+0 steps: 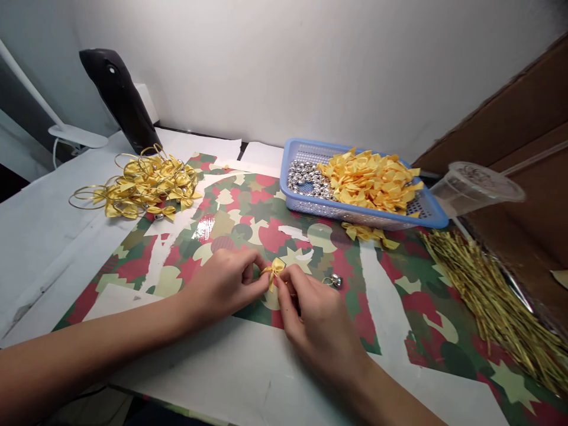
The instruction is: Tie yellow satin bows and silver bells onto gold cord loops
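Between my two hands is a small yellow ribbon bow (277,267), held just above the patterned sheet. My left hand (228,278) pinches the bow's left side between thumb and forefinger. From the right, my right hand (313,305) closes its thumb and forefinger on the bow's lower right edge. A silver bell (336,280) with a thin gold loop sticks out beyond my right hand's knuckles; whether it is joined to the bow is hidden by that hand.
Left lies a heap of yellow bows with gold wire loops (151,180). A blue basket (295,204) holds silver bells and yellow bows; loose bows (370,235) lie before it. Gold wire strands (497,296), a clear plastic cup (470,189) and a black device (119,100) stand around.
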Demonstrator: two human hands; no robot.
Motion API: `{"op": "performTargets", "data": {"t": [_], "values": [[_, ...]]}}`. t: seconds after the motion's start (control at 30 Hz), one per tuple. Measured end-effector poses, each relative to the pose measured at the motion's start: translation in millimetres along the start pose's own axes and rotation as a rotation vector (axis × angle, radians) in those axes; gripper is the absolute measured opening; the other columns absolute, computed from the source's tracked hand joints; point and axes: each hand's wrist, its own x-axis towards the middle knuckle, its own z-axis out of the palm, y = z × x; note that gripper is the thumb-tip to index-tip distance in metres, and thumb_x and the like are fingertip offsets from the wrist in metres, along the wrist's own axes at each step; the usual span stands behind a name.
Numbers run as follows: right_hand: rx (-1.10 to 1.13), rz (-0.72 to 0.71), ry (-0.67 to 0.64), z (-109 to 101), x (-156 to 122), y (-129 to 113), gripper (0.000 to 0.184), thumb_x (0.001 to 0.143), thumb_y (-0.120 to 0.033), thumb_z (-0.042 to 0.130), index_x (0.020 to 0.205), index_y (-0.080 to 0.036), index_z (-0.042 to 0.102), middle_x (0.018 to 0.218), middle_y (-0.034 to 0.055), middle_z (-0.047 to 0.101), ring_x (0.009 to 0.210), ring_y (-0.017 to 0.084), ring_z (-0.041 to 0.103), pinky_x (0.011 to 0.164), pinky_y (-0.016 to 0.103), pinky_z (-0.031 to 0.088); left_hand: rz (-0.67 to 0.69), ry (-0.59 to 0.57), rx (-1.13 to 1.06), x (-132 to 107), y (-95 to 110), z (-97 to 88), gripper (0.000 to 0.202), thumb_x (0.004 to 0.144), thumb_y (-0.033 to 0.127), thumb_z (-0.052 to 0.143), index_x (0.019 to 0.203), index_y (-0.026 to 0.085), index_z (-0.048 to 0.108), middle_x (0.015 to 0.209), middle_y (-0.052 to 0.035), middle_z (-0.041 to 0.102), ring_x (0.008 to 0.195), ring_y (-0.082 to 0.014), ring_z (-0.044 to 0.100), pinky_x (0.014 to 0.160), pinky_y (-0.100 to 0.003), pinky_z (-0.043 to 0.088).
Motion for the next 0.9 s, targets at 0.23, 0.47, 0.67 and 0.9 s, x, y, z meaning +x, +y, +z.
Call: {"op": "performTargets", "data": {"t": [0.23,0.47,0.67,0.9], "values": [[0.003,0.023,-0.008,-0.5,-1.1,0.6,0.016,0.086,-0.008,0.039,0.079,-0.019,0.047,0.059,-0.0012,0.056,0.050,0.013,0.053,0.047,0.022,0.036,0.001,-0.023,-0.002,0.1,0.2,-1.7,0.011,0.080,0.020,0.053,0.070,0.016,0.057,0.044,0.0100,0.039,0.040,-0.0058,0.034,0.041,-0.017,0.027],[0.014,0.026,-0.014,-0.7,-1.5,0.8,0.015,0.086,-0.008,0.039,0.078,-0.019,0.047,0.058,-0.0014,0.054,0.048,0.013,0.051,0.046,0.021,0.035,0.027,0.006,0.003,-1.5,0.1,-0.2,0.009,0.079,0.017,0.054,0.071,0.016,0.058,0.045,0.0096,0.040,0.040,-0.0059,0.034,0.041,-0.017,0.027],[0.018,0.019,-0.031,-3.0,0.3,-0.1,0.017,0.086,-0.007,0.039,0.076,-0.019,0.047,0.058,-0.0015,0.052,0.047,0.013,0.048,0.045,0.022,0.034,0.069,0.032,0.050,-3.2,-0.5,1.5,0.010,0.080,0.017,0.053,0.071,0.016,0.059,0.046,0.0086,0.042,0.041,-0.0064,0.035,0.042,-0.017,0.028],[0.035,0.034,-0.030,-1.4,1.6,0.8,0.017,0.086,-0.007,0.038,0.077,-0.019,0.048,0.059,-0.0002,0.055,0.050,0.014,0.052,0.046,0.022,0.036,0.205,0.067,0.180,-6.7,-5.5,5.6,0.015,0.083,0.016,0.048,0.073,0.017,0.060,0.045,0.0070,0.045,0.040,-0.0075,0.036,0.041,-0.017,0.030]]}}
